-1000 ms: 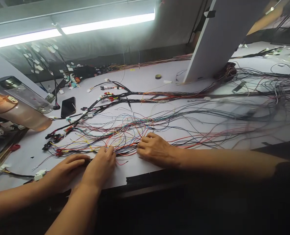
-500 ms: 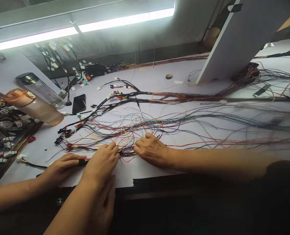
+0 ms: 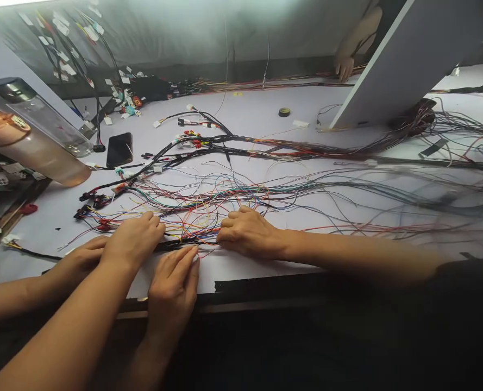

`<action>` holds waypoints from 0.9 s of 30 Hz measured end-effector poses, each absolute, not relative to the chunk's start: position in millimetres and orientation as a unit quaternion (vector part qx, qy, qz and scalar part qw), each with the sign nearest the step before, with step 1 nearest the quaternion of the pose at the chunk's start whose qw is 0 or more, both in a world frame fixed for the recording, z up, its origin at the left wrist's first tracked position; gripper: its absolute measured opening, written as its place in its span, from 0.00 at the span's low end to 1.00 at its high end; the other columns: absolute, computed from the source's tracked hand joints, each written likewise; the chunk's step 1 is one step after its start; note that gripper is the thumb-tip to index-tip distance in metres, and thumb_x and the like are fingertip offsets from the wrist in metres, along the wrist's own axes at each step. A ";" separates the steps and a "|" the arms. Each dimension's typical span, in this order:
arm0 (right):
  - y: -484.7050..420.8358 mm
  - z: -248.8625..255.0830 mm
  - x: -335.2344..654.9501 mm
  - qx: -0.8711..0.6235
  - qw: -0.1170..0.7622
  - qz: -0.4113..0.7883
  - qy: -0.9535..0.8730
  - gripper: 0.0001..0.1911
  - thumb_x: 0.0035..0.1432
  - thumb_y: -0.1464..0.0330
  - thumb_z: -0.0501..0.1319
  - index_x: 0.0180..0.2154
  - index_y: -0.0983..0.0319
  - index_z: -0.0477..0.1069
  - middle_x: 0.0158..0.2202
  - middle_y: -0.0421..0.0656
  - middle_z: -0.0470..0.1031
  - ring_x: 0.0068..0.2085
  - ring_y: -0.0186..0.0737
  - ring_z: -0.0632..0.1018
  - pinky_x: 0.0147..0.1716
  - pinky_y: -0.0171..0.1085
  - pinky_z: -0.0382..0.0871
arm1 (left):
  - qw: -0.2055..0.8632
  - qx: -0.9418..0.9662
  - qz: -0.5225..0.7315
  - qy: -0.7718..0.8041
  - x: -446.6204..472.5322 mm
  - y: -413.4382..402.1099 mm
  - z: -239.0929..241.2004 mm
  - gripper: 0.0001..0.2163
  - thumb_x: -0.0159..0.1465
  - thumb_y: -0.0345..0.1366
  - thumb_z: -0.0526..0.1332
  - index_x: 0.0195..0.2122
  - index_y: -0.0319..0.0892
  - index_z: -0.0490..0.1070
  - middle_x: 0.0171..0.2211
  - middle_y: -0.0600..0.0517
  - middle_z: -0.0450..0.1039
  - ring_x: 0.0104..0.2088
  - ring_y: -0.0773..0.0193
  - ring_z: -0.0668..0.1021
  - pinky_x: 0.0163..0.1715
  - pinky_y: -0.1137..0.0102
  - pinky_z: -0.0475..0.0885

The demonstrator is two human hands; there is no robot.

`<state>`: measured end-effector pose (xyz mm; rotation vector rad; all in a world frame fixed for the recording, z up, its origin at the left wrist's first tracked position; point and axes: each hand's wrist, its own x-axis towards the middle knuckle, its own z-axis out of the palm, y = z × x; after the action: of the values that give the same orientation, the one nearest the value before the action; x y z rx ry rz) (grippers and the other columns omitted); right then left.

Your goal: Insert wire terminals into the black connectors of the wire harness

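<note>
Loose coloured wires (image 3: pixel 208 209) fan across a white table (image 3: pixel 249 117) and gather into a dark taped bundle (image 3: pixel 174 244) near the front edge. My left hand (image 3: pixel 133 239) lies on that bundle with its fingers curled over the wires. Just in front of it, my right hand (image 3: pixel 171 285) rests flat at the table's edge, fingers stretched, tips touching the bundle. A co-worker's hand (image 3: pixel 247 233) reaches in from the right and pinches the wires beside mine. Another person's hand (image 3: pixel 78 260) comes from the left, partly hidden behind my left arm.
Two bottles (image 3: pixel 33 149) lie at the left next to a black phone (image 3: pixel 119 149). A thicker harness with connectors (image 3: pixel 192 144) crosses mid-table. A tape roll (image 3: pixel 284 112) and a slanted white panel (image 3: pixel 408 60) stand behind. A further person's hand (image 3: pixel 343 68) shows at the back.
My right hand came up from below onto the table's edge. My left hand slid left along the bundle. The view tilted down, so the lamp left the picture.
</note>
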<state>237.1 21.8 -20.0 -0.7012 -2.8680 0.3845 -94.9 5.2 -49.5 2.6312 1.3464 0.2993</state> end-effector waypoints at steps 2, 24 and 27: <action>23.6 -19.8 236.5 -0.237 0.086 0.173 -0.952 0.11 0.66 0.65 0.57 0.36 0.59 0.76 0.34 0.40 0.76 0.37 0.37 0.71 0.34 0.39 0.46 | -0.014 0.893 0.037 0.448 -86.8 8.3 -40.9 0.11 0.58 0.23 0.48 0.24 0.44 0.61 0.24 0.44 0.63 0.30 0.52 0.66 0.27 0.62 0.52; 20.8 -31.0 234.2 -0.253 0.091 0.143 -0.953 0.17 0.59 0.54 0.63 0.40 0.60 0.76 0.37 0.44 0.79 0.40 0.43 0.73 0.41 0.44 0.51 | -0.100 0.910 -0.084 0.393 -90.7 3.6 -27.0 0.09 0.50 0.24 0.50 0.23 0.46 0.63 0.27 0.40 0.67 0.33 0.47 0.66 0.30 0.60 0.58; 20.6 -31.5 230.7 -0.268 0.122 0.150 -0.944 0.24 0.58 0.46 0.59 0.37 0.60 0.76 0.32 0.46 0.78 0.39 0.45 0.74 0.42 0.45 0.53 | -0.096 0.912 -0.093 0.389 -93.2 10.7 -26.0 0.08 0.50 0.26 0.50 0.22 0.46 0.62 0.25 0.41 0.68 0.32 0.47 0.66 0.31 0.60 0.57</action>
<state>230.7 20.6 -31.5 -0.7816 -2.7554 0.4377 -93.2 10.7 -26.0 3.0531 1.3021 -0.3108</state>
